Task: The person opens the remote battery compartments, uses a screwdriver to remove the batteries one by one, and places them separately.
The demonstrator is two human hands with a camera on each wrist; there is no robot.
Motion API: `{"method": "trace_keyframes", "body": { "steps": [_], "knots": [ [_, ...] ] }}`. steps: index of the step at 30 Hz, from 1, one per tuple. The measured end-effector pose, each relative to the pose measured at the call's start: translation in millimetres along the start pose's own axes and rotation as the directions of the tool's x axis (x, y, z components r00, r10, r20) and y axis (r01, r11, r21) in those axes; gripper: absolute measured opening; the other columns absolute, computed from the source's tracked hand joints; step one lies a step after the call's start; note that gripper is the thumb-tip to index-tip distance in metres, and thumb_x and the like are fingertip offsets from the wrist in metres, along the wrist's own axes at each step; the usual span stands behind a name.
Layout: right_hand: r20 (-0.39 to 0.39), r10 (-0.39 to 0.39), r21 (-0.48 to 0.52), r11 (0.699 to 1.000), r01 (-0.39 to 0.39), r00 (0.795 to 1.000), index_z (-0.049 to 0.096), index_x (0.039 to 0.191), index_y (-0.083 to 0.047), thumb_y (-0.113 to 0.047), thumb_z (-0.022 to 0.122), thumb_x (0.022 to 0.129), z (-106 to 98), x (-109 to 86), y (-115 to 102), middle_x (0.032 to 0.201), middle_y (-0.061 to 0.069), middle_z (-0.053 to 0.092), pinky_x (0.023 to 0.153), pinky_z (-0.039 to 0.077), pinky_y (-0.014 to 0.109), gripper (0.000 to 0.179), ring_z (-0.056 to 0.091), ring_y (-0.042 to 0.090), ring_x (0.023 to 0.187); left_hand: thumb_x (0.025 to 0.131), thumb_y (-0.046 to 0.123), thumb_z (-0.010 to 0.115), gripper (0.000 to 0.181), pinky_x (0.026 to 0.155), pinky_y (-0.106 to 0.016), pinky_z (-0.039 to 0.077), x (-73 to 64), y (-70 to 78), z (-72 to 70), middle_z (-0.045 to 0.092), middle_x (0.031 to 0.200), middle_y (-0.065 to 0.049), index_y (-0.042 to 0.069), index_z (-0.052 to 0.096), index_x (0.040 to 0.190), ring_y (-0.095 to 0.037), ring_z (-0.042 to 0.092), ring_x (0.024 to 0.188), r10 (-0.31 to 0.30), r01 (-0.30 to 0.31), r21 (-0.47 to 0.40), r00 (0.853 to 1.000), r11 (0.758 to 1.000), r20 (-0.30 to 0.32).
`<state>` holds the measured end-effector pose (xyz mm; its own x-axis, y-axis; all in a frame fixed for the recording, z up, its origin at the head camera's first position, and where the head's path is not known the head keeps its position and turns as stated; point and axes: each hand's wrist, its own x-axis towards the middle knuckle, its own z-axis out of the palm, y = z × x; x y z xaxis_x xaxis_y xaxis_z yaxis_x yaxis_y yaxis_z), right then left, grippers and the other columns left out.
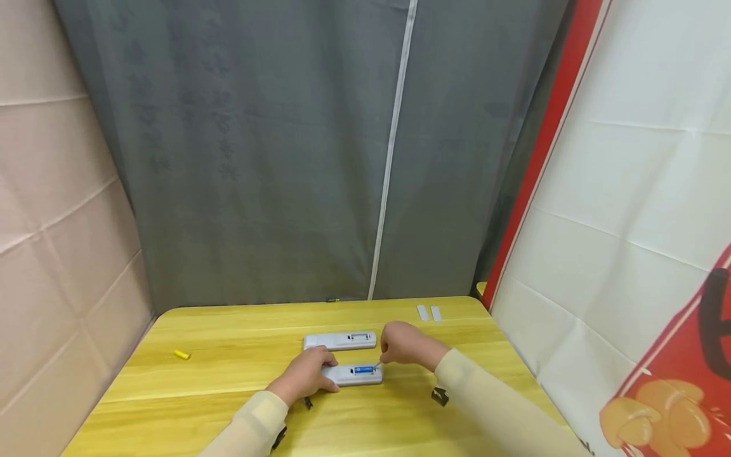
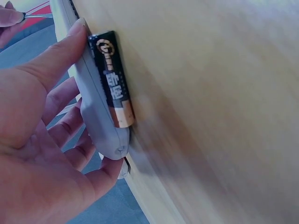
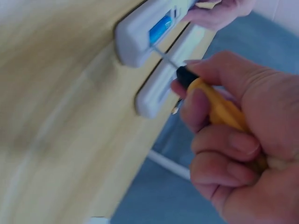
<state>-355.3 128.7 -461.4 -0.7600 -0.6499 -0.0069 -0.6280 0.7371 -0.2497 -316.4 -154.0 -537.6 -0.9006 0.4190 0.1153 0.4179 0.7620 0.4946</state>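
Note:
My left hand (image 1: 305, 376) grips a pale grey remote control (image 1: 374, 376) lying back up, thumb along one long side and fingers round the other. A blue battery (image 1: 363, 369) sits in its uncovered compartment. My right hand (image 3: 233, 135) holds a screwdriver (image 3: 224, 109) with an orange handle and black collar, fingers curled round it. The thin metal shaft reaches the end of the blue battery. Beside the remote, near the left thumb, a black and copper battery (image 2: 112, 77) lies on the table.
A second remote control (image 1: 325, 341) with its compartment uncovered lies just behind. Two small white covers (image 1: 422, 312) rest at the back right of the wooden table (image 1: 240, 362). Far left is a small yellow object (image 1: 182, 354); a small dark item (image 1: 332, 300) sits at the back edge.

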Motion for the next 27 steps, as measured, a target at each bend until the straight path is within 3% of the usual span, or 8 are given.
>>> {"method": "trace_keyframes", "body": {
  "steps": [3, 7, 11, 16, 21, 24, 27],
  "knots": [
    [0.002, 0.003, 0.121, 0.993, -0.004, 1.000, 0.071, 0.064, -0.013, -0.013, 0.087, 0.093, 4, -5.2, 12, 0.054, -0.014, 0.053, 0.056, 0.039, 0.024, 0.033, 0.044, 0.003, 0.051, 0.079, 0.030, 0.103, 0.046, 0.091, -0.047, 0.056, -0.4, -0.3, 0.3, 0.069, 0.107, 0.000, 0.008, 0.081, 0.113, -0.019, 0.063, 0.094, -0.006, 0.006, -0.001, 1.000, 1.000, 0.004],
    [0.010, 0.009, 0.223, 0.975, -0.012, 1.000, 0.080, 0.076, -0.005, -0.011, 0.085, 0.096, 7, -9.7, 19, 0.063, -0.003, 0.068, 0.059, 0.045, 0.026, 0.022, 0.052, 0.004, 0.053, 0.078, 0.030, 0.103, 0.047, 0.091, -0.048, 0.057, -1.2, -1.0, 0.8, 0.069, 0.108, 0.000, 0.008, 0.081, 0.113, -0.019, 0.063, 0.095, -0.009, 0.009, 0.001, 1.000, 1.000, -0.002],
    [0.010, 0.016, 0.239, 0.971, -0.018, 1.000, 0.081, 0.078, -0.004, -0.011, 0.086, 0.097, 9, -11.5, 21, 0.068, 0.004, 0.072, 0.058, 0.046, 0.025, 0.020, 0.053, 0.005, 0.054, 0.079, 0.031, 0.103, 0.047, 0.092, -0.047, 0.056, -0.9, -2.2, 2.1, 0.069, 0.108, 0.000, 0.008, 0.081, 0.113, -0.019, 0.063, 0.095, -0.015, 0.015, -0.001, 1.000, 1.000, 0.000],
    [0.016, 0.035, 0.233, 0.972, -0.038, 0.999, 0.082, 0.079, -0.005, -0.013, 0.086, 0.097, 10, -10.6, 21, 0.069, 0.002, 0.072, 0.058, 0.046, 0.024, 0.021, 0.054, 0.004, 0.055, 0.079, 0.030, 0.103, 0.046, 0.092, -0.047, 0.056, -1.1, -3.4, 2.7, 0.069, 0.109, 0.000, 0.009, 0.082, 0.113, -0.019, 0.063, 0.095, -0.021, 0.021, -0.005, 1.000, 1.000, 0.004],
    [0.016, 0.039, 0.256, 0.966, -0.042, 0.999, 0.082, 0.079, -0.005, -0.013, 0.085, 0.098, 10, -10.7, 24, 0.074, 0.011, 0.076, 0.057, 0.046, 0.025, 0.021, 0.055, 0.005, 0.055, 0.078, 0.030, 0.103, 0.047, 0.094, -0.048, 0.057, 0.1, -1.8, 3.4, 0.070, 0.109, -0.001, 0.008, 0.082, 0.114, -0.020, 0.064, 0.097, -0.020, 0.020, -0.004, 1.000, 1.000, -0.003],
    [-0.052, 0.095, 0.345, 0.936, -0.071, 0.994, 0.084, 0.082, -0.009, -0.015, 0.083, 0.100, 12, -11.2, 34, 0.080, 0.009, 0.078, 0.060, 0.049, 0.028, 0.019, 0.058, 0.008, 0.061, 0.079, 0.030, 0.103, 0.046, 0.093, -0.048, 0.056, 0.7, -1.3, 5.2, 0.070, 0.109, -0.001, 0.008, 0.082, 0.113, -0.020, 0.064, 0.097, -0.016, 0.016, 0.001, 1.000, 1.000, -0.003],
    [-0.137, 0.185, 0.442, 0.890, -0.107, 0.973, 0.085, 0.086, -0.013, -0.017, 0.081, 0.103, 16, -13.0, 43, 0.088, 0.004, 0.079, 0.062, 0.051, 0.031, 0.017, 0.060, 0.012, 0.067, 0.079, 0.030, 0.103, 0.045, 0.093, -0.048, 0.057, -0.1, 1.8, 6.1, 0.070, 0.109, -0.001, 0.009, 0.082, 0.113, -0.021, 0.065, 0.098, -0.008, 0.008, 0.003, 1.000, 1.000, -0.001]
  ]
}}
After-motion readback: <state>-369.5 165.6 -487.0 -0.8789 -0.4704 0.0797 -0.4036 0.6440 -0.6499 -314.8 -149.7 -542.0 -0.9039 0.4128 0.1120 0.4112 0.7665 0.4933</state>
